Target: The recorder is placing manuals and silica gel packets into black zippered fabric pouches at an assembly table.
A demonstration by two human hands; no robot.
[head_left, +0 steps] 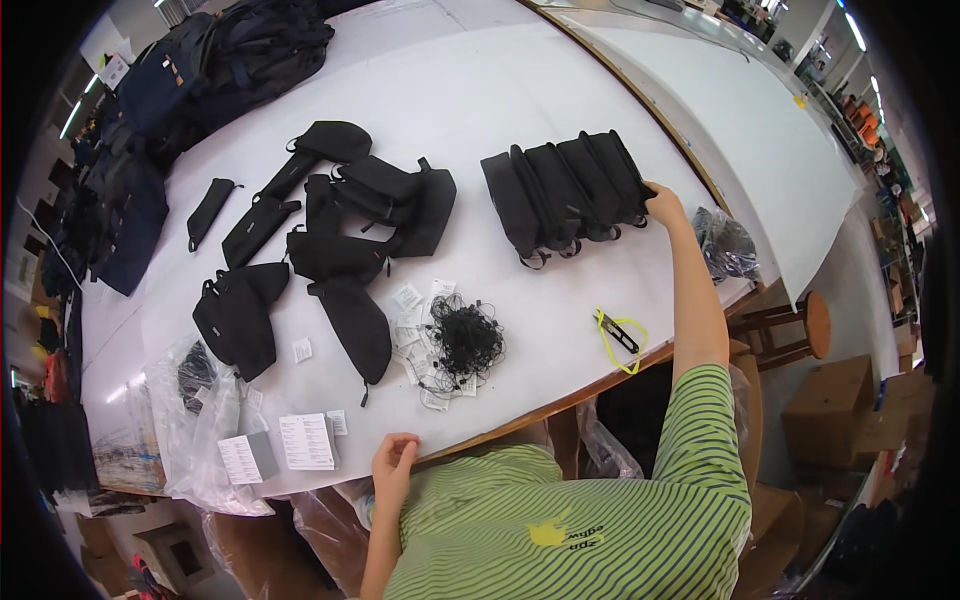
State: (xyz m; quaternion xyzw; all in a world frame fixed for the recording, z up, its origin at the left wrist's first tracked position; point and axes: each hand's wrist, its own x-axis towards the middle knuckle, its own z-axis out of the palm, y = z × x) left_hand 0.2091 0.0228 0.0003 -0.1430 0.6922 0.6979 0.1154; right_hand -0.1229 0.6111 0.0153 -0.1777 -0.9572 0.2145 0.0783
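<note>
Pouch row: square up gently, both ends

Clock from row ctr. Row of black pouches at ctr, lapped side by side on white table, strap loops toward 6. R hand at 3, on edge of end pouch; pinching or just pressing, can't tell. L hand at 7, by table's near edge, half-open, fingers loosely curled, nothing visible in it.

Step prob = evening the row. Nudge lightly from 3; w/ a hard shove, risk of buckling or riding up. Bring L hand round to 9 as a stop. Keep overlaps equal, loops all facing same way.

Further out: snips w/ yellow cord at 5. Black string pile + white tags at 7: keep off loops, snag risk. Card stacks btwn 7 and 8. Loose pouches at 9, don't mix in unsquared.
</note>
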